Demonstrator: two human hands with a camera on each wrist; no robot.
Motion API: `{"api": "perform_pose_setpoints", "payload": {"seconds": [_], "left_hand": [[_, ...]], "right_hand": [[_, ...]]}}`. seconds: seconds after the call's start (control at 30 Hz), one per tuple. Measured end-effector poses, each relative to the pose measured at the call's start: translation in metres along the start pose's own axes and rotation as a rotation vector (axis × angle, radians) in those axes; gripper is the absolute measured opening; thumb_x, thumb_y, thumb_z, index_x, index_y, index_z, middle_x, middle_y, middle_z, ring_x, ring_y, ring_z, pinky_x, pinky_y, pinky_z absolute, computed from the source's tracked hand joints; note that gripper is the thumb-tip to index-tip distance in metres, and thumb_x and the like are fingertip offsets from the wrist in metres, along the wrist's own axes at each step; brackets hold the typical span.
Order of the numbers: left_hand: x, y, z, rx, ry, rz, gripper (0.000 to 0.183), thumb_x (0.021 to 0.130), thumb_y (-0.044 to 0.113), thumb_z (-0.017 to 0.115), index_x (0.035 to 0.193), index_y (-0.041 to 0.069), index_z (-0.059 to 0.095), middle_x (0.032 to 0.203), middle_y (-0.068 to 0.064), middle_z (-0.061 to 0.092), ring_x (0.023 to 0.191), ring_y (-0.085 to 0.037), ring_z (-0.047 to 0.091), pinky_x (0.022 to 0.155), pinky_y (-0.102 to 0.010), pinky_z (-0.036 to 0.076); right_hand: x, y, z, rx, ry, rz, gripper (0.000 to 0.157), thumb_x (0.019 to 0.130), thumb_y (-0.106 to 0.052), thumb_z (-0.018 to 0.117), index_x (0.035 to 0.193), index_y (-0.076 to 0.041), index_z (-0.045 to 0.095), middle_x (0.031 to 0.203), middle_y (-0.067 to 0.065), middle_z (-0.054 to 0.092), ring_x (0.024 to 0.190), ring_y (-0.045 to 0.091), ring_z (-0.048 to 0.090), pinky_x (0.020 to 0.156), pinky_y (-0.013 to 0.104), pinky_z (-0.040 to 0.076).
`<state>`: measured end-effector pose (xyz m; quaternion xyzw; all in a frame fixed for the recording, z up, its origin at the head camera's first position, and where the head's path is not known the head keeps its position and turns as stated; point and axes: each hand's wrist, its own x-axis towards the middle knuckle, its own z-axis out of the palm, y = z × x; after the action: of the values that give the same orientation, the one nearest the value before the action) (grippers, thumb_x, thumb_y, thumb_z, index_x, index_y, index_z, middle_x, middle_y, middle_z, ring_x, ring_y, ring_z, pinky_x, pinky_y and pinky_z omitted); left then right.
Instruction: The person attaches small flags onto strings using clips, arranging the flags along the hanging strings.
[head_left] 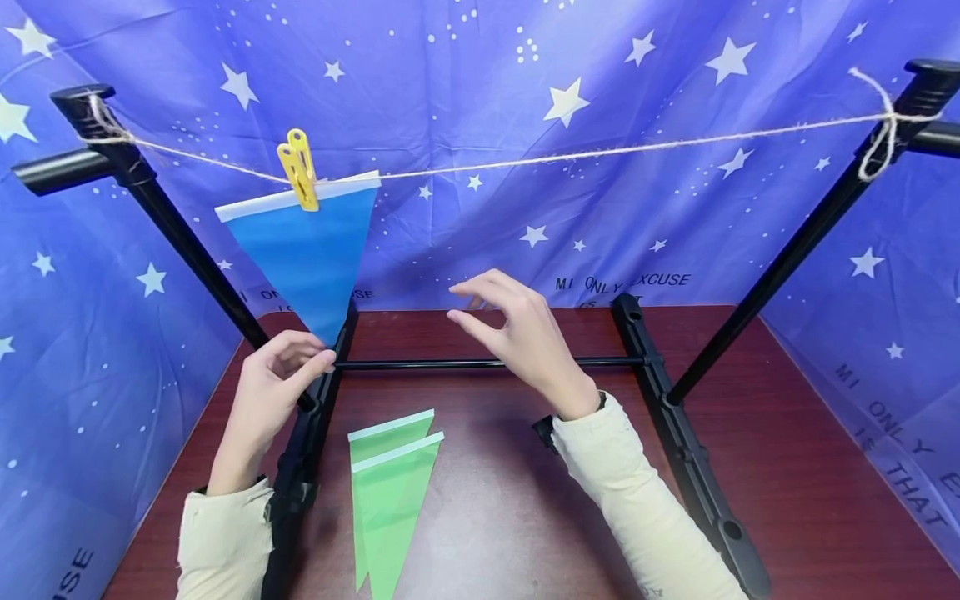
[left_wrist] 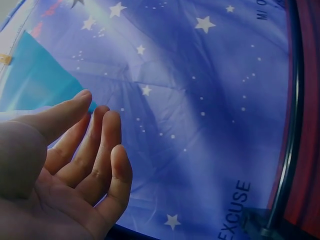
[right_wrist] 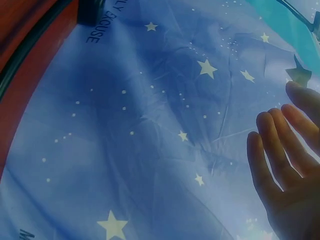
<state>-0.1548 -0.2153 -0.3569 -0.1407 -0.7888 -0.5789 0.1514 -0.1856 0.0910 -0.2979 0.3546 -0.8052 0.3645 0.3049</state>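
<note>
A blue triangular pennant (head_left: 303,250) with a white top band hangs point down from a string (head_left: 570,156). One yellow clothespin (head_left: 302,179) clips it there, near the string's left end. At the pennant's lower tip, my left hand (head_left: 273,387) pinches it between thumb and fingers. My right hand (head_left: 521,333) is in the air right of the pennant, fingers relaxed and holding nothing. In the right wrist view the fingers (right_wrist: 275,150) are apart from the pennant (right_wrist: 295,30). Two green pennants (head_left: 393,492) overlap on the table below.
Black posts, a left one (head_left: 191,250) and a right one (head_left: 780,250), carry the tied string. Their feet stand on a dark red table (head_left: 487,500), joined by a thin black crossbar (head_left: 420,364). A blue star-patterned cloth (head_left: 480,83) hangs behind and at both sides.
</note>
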Motion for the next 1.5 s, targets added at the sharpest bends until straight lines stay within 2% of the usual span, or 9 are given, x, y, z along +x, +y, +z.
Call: {"api": "perform_pose_setpoints", "payload": {"seconds": [0.13, 0.4, 0.63, 0.8, 1.07, 1.2, 1.43, 1.5], "left_hand": [[-0.003, -0.004, 0.001, 0.010, -0.017, -0.009, 0.020, 0.086, 0.010, 0.065, 0.103, 0.001, 0.060, 0.085, -0.012, 0.065, 0.077, -0.018, 0.064, 0.067, -0.020, 0.048], [-0.010, 0.010, 0.008, 0.013, -0.058, -0.043, 0.017, 0.087, 0.009, 0.063, 0.101, 0.000, 0.060, 0.085, -0.021, 0.063, 0.077, -0.019, 0.063, 0.067, -0.022, 0.049], [-0.014, 0.009, 0.015, 0.046, -0.091, -0.054, 0.016, 0.088, 0.010, 0.063, 0.101, 0.001, 0.061, 0.085, -0.021, 0.064, 0.077, -0.022, 0.063, 0.067, -0.022, 0.049], [-0.017, 0.001, 0.021, 0.042, -0.099, -0.080, 0.015, 0.087, 0.011, 0.064, 0.100, 0.003, 0.061, 0.085, -0.018, 0.065, 0.075, -0.015, 0.064, 0.068, -0.022, 0.050], [-0.023, -0.010, 0.030, 0.047, -0.105, -0.184, 0.021, 0.086, 0.016, 0.066, 0.102, 0.002, 0.062, 0.089, -0.016, 0.064, 0.081, -0.023, 0.063, 0.071, -0.022, 0.050], [-0.025, -0.014, 0.032, 0.070, -0.115, -0.201, 0.021, 0.085, 0.017, 0.067, 0.101, 0.004, 0.063, 0.089, -0.012, 0.064, 0.082, -0.022, 0.062, 0.071, -0.021, 0.049], [-0.029, -0.050, 0.036, 0.105, -0.154, -0.193, 0.024, 0.084, 0.028, 0.068, 0.103, 0.014, 0.063, 0.092, -0.003, 0.065, 0.084, -0.014, 0.061, 0.074, -0.022, 0.048], [-0.030, -0.052, 0.038, 0.113, -0.171, -0.196, 0.024, 0.084, 0.030, 0.068, 0.102, 0.015, 0.063, 0.092, -0.002, 0.065, 0.084, -0.014, 0.061, 0.074, -0.023, 0.049]], "right_hand": [[-0.005, 0.005, 0.000, -0.004, -0.005, 0.011, 0.023, 0.082, -0.023, 0.071, 0.103, -0.015, 0.068, 0.093, -0.010, 0.062, 0.077, 0.004, 0.055, 0.069, 0.021, 0.045], [-0.021, 0.014, -0.004, -0.015, -0.016, 0.053, 0.023, 0.082, -0.025, 0.071, 0.103, -0.018, 0.068, 0.092, -0.014, 0.060, 0.077, 0.001, 0.056, 0.070, 0.019, 0.044], [-0.035, 0.024, -0.008, -0.042, -0.023, 0.074, 0.021, 0.082, -0.025, 0.070, 0.102, -0.018, 0.068, 0.094, -0.014, 0.061, 0.079, 0.004, 0.058, 0.070, 0.023, 0.046], [-0.045, 0.031, -0.010, -0.067, -0.039, 0.091, 0.022, 0.082, -0.026, 0.071, 0.102, -0.019, 0.068, 0.095, -0.014, 0.061, 0.081, 0.003, 0.056, 0.071, 0.024, 0.045], [-0.062, 0.038, -0.014, -0.070, -0.068, 0.135, 0.025, 0.081, -0.031, 0.071, 0.104, -0.021, 0.067, 0.096, -0.015, 0.060, 0.082, 0.008, 0.059, 0.071, 0.024, 0.045], [-0.072, 0.043, -0.017, -0.062, -0.078, 0.161, 0.025, 0.080, -0.030, 0.072, 0.104, -0.023, 0.067, 0.096, -0.018, 0.059, 0.081, 0.005, 0.061, 0.071, 0.023, 0.046], [-0.086, 0.050, -0.021, -0.075, -0.094, 0.188, 0.026, 0.081, -0.031, 0.071, 0.105, -0.023, 0.066, 0.097, -0.018, 0.059, 0.083, 0.005, 0.060, 0.070, 0.030, 0.048], [-0.090, 0.052, -0.022, -0.080, -0.097, 0.193, 0.026, 0.081, -0.031, 0.071, 0.105, -0.023, 0.066, 0.096, -0.017, 0.059, 0.083, 0.005, 0.059, 0.069, 0.031, 0.048]]}}
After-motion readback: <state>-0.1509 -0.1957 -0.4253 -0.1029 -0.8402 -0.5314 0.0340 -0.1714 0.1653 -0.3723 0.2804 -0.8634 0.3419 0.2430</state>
